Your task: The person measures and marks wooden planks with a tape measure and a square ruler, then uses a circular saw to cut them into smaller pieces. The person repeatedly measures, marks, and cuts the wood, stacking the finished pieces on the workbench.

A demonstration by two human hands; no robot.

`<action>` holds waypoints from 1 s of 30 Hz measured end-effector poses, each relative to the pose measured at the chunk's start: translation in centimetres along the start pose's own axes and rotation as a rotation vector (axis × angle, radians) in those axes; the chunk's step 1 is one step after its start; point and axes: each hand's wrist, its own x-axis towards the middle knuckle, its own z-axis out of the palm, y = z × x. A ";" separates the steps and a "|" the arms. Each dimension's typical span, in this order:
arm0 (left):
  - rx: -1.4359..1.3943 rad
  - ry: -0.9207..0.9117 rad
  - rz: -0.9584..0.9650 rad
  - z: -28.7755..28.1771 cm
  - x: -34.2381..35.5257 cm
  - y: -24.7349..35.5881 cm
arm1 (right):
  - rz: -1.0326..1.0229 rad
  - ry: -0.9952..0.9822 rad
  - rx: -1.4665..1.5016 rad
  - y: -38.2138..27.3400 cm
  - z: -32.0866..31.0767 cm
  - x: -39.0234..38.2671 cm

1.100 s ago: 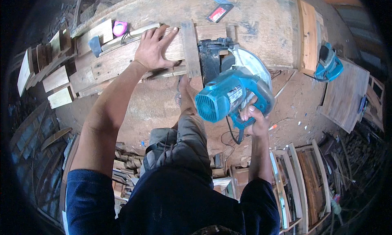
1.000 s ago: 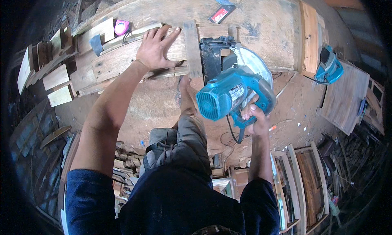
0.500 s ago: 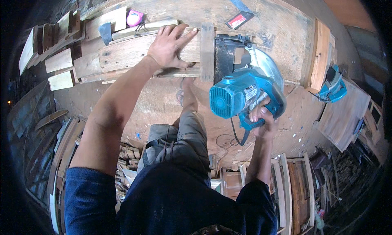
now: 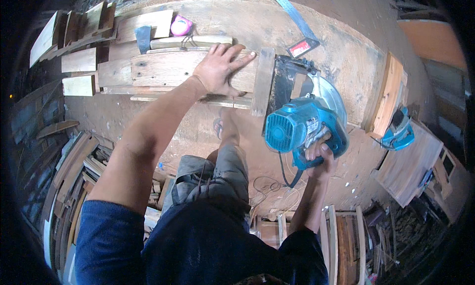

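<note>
My right hand is closed around the rear handle of a teal circular saw. Its dark base plate lies on the wood, against the right side of a short crosswise wooden strip. The blade's cutting edge is hidden. My left hand lies spread and flat on a long pale board, fingertips near the strip, holding nothing. Just beyond that hand lies a hatchet with a wooden handle, and a pink tape measure sits behind it.
A square-like tool with a red-faced end lies beyond the saw on the bench. Cut wood blocks stand at far left. At right are a pale plank and another teal power tool. A cord trails below.
The view has shifted, so the bench sits lower and farther right in the picture. Relative to the strip, the saw has slid slightly away from me. My left hand stays put on the board.
</note>
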 end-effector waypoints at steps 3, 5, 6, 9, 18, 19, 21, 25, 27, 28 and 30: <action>-0.013 -0.021 0.003 -0.2 0.0 -0.1 | -0.006 -0.028 0.054 0.2 -0.1 0.3; -0.008 -0.010 -0.005 0.0 -0.2 0.0 | -0.004 -0.089 0.080 0.1 -0.4 0.7; -0.008 -0.007 -0.005 0.0 -0.2 0.1 | -0.010 -0.085 0.071 0.0 -0.2 0.7; -0.008 -0.032 0.009 -0.2 -0.4 -0.1 | -0.050 -0.121 0.046 0.1 0.3 1.3; -0.004 -0.063 -0.002 -0.1 -0.3 -0.5 | -0.051 -0.121 0.035 -0.7 1.3 2.7; 0.001 -0.066 -0.004 0.0 -0.3 -0.6 | -0.052 -0.121 0.034 -0.8 1.3 2.8; 0.010 -0.070 -0.002 0.0 -0.2 -0.6 | -0.056 -0.117 0.032 -0.7 1.1 3.1; 0.004 -0.073 0.009 0.0 -0.2 -0.8 | -0.057 -0.139 0.065 -0.6 0.6 3.5; -0.007 -0.073 0.012 0.0 -0.3 -0.9 | -0.063 -0.138 0.059 -0.7 0.8 3.6; -0.012 -0.071 0.013 0.0 -0.4 -0.9 | -0.063 -0.133 0.059 -0.7 0.9 3.5; -0.011 -0.075 0.011 0.0 -0.4 -0.8 | -0.064 -0.122 0.059 -0.7 1.0 3.6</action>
